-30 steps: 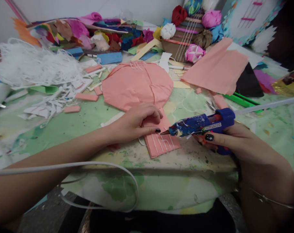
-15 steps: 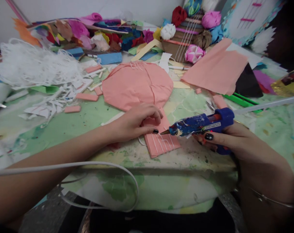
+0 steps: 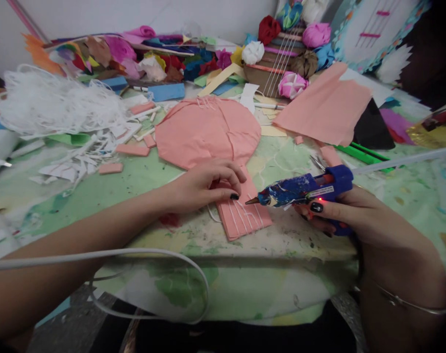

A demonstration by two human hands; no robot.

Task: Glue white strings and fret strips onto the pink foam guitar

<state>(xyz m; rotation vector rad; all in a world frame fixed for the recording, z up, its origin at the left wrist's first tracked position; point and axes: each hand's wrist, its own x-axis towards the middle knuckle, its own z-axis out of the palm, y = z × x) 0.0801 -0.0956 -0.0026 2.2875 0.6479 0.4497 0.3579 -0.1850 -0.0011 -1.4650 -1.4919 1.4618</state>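
Note:
A salmon-pink paper-covered guitar shape lies on the table, with a rounded body and a short neck pointing toward me. White strings run along the neck. Over the neck rests my left hand, fingers curled in and thumb touching the paper by the strings' upper ends. Whatever lies between those fingers is hidden. My right hand is wrapped around a blue glue gun, stained and with a small red light on. Its nozzle points left, just above the neck and close to my left thumb.
A tangled heap of white string and paper scraps lie at left. Crumpled coloured paper lines the back, beside a flower-decorated piece. Pink paper sheets and a green tool are at right. A white cable loops in front.
The view has shifted very slightly. Both hands and the glue gun keep nearly the same place over the neck, and the gun's red light shows more clearly.

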